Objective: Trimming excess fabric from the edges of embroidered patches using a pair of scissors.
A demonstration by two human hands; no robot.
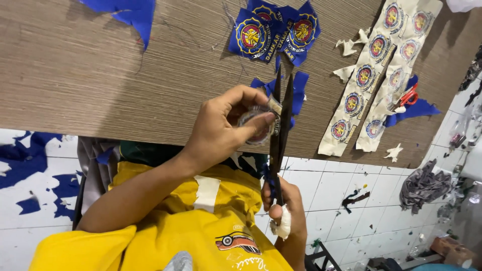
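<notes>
My left hand (pixel 218 131) pinches a round embroidered patch (pixel 255 126) between thumb and fingers, just over the near edge of the wooden table (pixel 100 75). My right hand (pixel 290 211), with a white bandage on one finger, grips the handles of large black scissors (pixel 282 118). The blades point up and away from me, slightly apart, and their edge meets the patch's right side. A small trimmed strip sticks out at the top of the patch.
A pile of blue-backed patches (pixel 273 32) lies at the table's far middle. Two white strips of uncut patches (pixel 379 75) lie to the right, with small red scissors (pixel 409 95) beside them. Blue scraps (pixel 128 12) dot the table and tiled floor. A grey cloth (pixel 424 188) lies on the floor.
</notes>
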